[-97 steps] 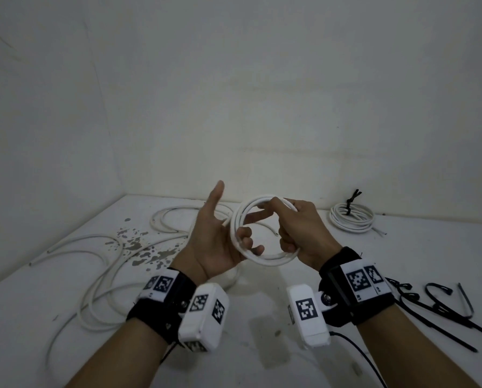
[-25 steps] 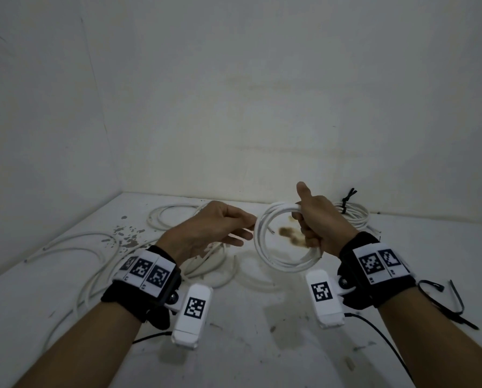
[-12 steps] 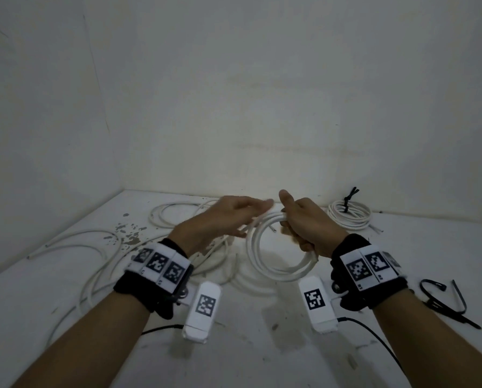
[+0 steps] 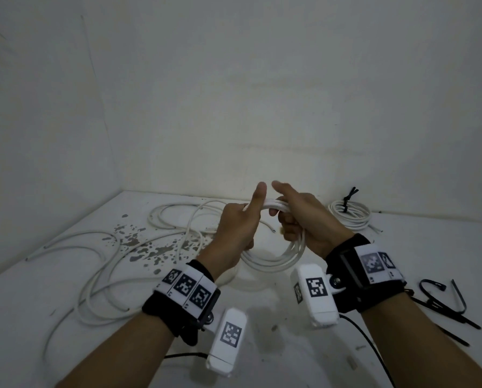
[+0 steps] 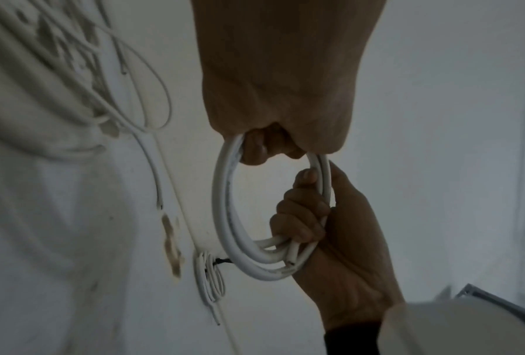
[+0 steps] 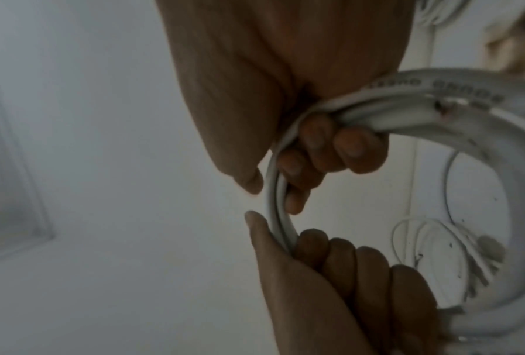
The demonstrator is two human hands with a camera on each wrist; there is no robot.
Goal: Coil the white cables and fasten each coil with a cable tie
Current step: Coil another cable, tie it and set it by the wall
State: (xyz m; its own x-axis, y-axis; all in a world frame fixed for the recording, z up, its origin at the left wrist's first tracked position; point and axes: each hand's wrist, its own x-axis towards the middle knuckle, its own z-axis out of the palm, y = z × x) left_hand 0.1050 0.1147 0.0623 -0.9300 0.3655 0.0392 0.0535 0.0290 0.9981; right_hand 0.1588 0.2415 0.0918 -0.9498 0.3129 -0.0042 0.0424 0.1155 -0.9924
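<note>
While gripped: coil (image 4: 273, 261), both hands (image 4: 265, 219).

A white surface (image 4: 346, 275) with dark grey stains (image 4: 147, 247) near its left side meets plain white walls (image 4: 262, 93).
</note>
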